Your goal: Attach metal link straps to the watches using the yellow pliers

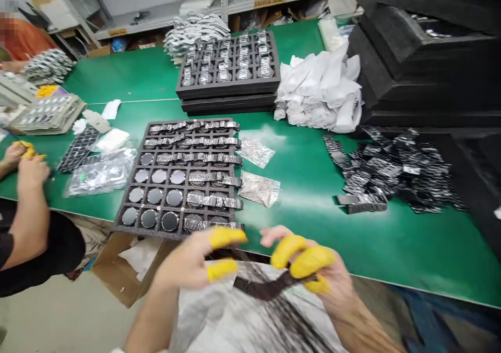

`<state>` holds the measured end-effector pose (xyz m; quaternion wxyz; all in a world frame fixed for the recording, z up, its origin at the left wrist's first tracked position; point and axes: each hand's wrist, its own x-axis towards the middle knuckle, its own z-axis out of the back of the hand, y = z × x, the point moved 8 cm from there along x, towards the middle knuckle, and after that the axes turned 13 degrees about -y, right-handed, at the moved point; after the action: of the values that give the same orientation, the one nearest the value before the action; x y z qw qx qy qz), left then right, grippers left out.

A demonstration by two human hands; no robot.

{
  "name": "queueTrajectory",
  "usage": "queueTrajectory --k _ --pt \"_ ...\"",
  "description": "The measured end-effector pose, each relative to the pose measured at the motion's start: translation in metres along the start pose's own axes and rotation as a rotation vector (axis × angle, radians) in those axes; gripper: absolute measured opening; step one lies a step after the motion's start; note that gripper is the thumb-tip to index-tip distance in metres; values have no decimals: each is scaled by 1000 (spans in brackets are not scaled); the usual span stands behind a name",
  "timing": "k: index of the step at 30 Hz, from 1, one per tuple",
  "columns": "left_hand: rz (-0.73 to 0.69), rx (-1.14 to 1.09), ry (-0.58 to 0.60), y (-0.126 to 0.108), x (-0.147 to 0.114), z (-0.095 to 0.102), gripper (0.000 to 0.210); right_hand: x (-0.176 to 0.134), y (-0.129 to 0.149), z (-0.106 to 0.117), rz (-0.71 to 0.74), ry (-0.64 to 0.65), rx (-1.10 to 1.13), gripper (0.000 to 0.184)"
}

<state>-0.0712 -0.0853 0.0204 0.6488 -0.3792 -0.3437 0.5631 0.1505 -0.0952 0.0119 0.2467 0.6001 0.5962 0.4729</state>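
Note:
My right hand, with yellow finger covers, is closed on a dark watch band. The band hangs to the left over my lap and is smeared by motion. My left hand, also in yellow covers, is open, its forefinger and thumb spread apart beside the band's free end. Just beyond it lies a black foam tray of round watch heads, many with link bands lying across them. Two small bags of tiny metal parts sit against the tray's right side.
A heap of black link bands lies at the right on the green table. Behind are white wrapped bundles, stacked watch trays and black foam blocks. A co-worker's hands are at the left. A cardboard box stands below.

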Motion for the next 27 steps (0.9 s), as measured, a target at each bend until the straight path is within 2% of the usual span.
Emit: queueTrajectory --k 1,3,4,5,7,9,12,15,18,21,23,24,26,27 --pt "0 116 -61 8 16 31 45 0 3 8 -14 -51 23 14" --pt "24 378 -297 29 55 105 43 0 6 24 -38 -155 30 11" --pt "52 677 -348 43 75 137 42 1 5 32 -50 -197 11 9" --pt "91 777 -366 58 95 164 40 3 5 39 -59 -240 -19 6" --pt "141 852 -323 85 130 200 29 7 3 48 -61 -313 -77 4" --pt "178 888 -272 107 155 217 17 11 0 51 -71 -368 -103 10" --pt "203 897 -242 121 170 221 12 13 -5 48 -98 -402 -61 14" --pt "196 830 -277 120 171 222 14 10 -8 42 -130 -420 13 20" --pt "186 695 -374 113 166 232 14 2 -15 39 -192 -447 70 24" --pt "183 516 -542 99 152 236 13 -7 -30 36 -280 -465 119 28" --pt "159 371 -631 82 134 216 11 -11 -43 30 -360 -464 128 33" --pt "142 278 -647 71 122 198 11 -12 -50 25 -405 -462 126 35" --pt "109 81 -600 47 93 144 19 -14 -63 13 -499 -442 122 38" --pt "117 -156 -538 37 77 110 26 -14 -68 5 -542 -423 127 39"
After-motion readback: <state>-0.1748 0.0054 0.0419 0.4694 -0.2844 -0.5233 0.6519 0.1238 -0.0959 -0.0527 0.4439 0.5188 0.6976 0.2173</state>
